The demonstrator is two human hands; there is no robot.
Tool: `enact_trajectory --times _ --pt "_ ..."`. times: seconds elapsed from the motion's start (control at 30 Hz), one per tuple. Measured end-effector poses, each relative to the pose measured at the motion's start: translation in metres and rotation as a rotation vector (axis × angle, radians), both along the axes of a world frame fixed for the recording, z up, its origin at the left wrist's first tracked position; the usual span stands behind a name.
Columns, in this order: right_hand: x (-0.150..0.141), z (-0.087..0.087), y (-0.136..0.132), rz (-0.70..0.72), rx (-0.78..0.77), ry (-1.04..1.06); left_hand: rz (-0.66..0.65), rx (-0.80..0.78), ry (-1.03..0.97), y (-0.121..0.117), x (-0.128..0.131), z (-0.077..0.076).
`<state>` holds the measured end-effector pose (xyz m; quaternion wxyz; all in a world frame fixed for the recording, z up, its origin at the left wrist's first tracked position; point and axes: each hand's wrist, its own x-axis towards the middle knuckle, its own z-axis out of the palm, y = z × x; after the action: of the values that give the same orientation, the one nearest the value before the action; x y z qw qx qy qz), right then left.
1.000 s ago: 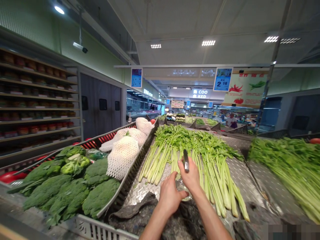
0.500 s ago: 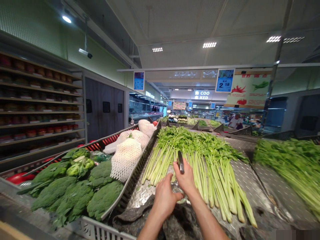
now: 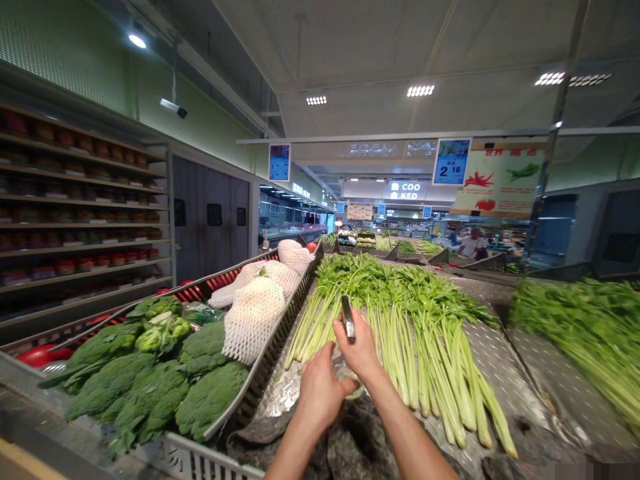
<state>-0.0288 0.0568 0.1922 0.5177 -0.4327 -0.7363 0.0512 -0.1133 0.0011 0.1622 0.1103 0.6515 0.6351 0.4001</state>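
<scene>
"Any writing to read?"
"'COO KED' on the far lit sign (image 3: pixel 406 191), and '2 18' on the blue price card (image 3: pixel 451 163)."
"What is held?"
"The right hand (image 3: pixel 357 347) is closed around a dark tool (image 3: pixel 348 320); the left hand (image 3: pixel 319 381) curves close beside it — its grip can't be told. The celery (image 3: pixel 400 287) lies on the metal table (image 3: pixel 505 360) beyond them."
"What differs from the earlier frame?"
"Both hands and the tool have shifted left — the celery lies as it did."
</scene>
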Motion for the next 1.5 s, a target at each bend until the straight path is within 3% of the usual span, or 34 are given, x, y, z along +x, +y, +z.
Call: enact_trajectory --times 0.2,0.6,0.87,1.1,1.2,1.33,1.5 --pt "0.001 -0.002 0.001 -0.020 -0.054 0.031 -0.004 -0.006 -0.013 0.001 0.001 0.000" --pt "0.013 -0.001 0.013 -0.114 0.017 0.080 -0.058 0.016 -0.105 0.021 0.011 -0.003" --pt "0.011 0.001 0.010 -0.139 -0.040 0.029 -0.088 0.020 -0.162 0.018 0.009 -0.001" --pt "0.004 0.003 0.007 -0.145 -0.123 0.010 -0.148 0.008 -0.373 0.023 -0.001 -0.003" --pt "0.000 0.006 0.006 -0.136 -0.098 0.056 -0.244 0.062 -0.484 0.026 -0.001 -0.001" --pt "-0.003 0.008 0.005 -0.052 -0.103 0.151 -0.376 0.097 -0.724 0.032 0.002 0.001" --pt "-0.006 0.002 0.002 0.047 -0.201 0.191 -0.417 0.096 -0.965 0.037 0.001 -0.001"
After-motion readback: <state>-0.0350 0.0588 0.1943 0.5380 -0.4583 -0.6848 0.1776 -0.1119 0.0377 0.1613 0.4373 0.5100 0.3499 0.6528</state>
